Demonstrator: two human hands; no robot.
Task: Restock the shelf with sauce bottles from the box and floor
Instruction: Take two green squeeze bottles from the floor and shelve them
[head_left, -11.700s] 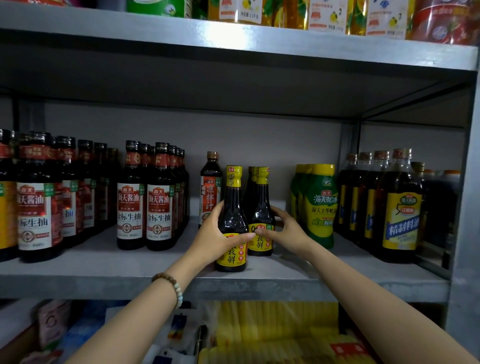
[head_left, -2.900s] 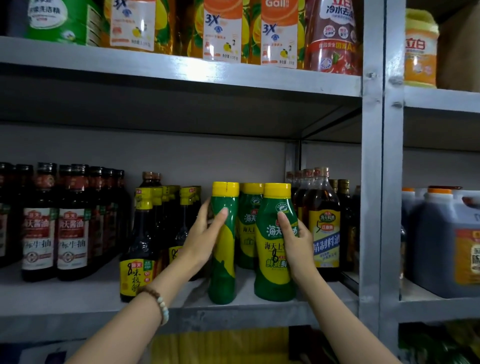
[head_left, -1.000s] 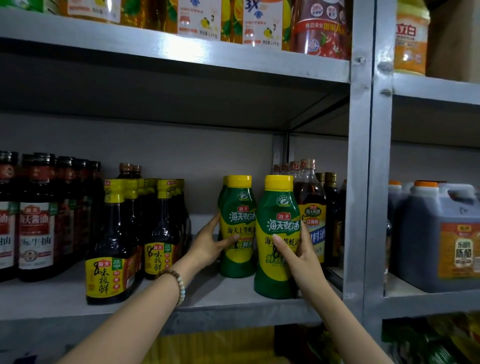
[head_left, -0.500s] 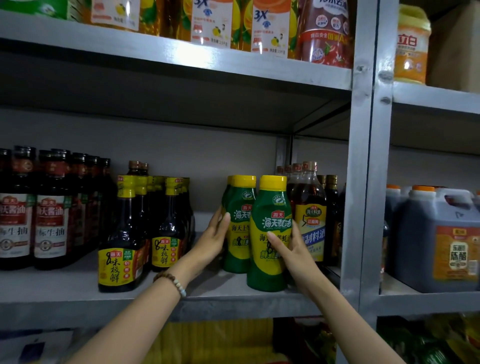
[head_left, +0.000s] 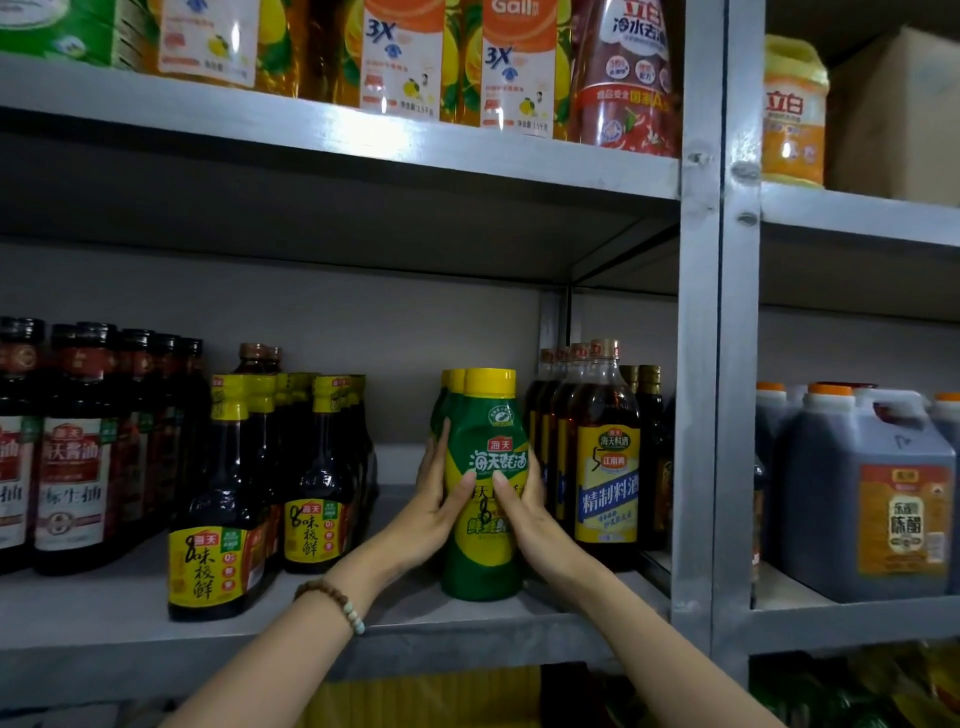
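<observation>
A green sauce bottle (head_left: 485, 551) with a yellow cap stands upright at the front of the grey metal shelf (head_left: 104, 618). My left hand (head_left: 436, 501) and my right hand (head_left: 524, 506) grip it from either side, thumbs meeting on its front label. More green bottles (head_left: 448, 400) stand in a row directly behind it, mostly hidden. The box and the floor are out of view.
Yellow-labelled dark soy bottles (head_left: 208, 525) and red-labelled ones (head_left: 72, 467) fill the shelf to the left. Cooking wine bottles (head_left: 605, 467) stand tight on the right, against the upright post (head_left: 701, 364). Vinegar jugs (head_left: 862, 493) sit beyond it. Detergent bottles (head_left: 400, 57) line the shelf above.
My left hand has left the rear green bottle and joined my right hand on the front one. That bottle has shifted left, now lined up in front of the others.
</observation>
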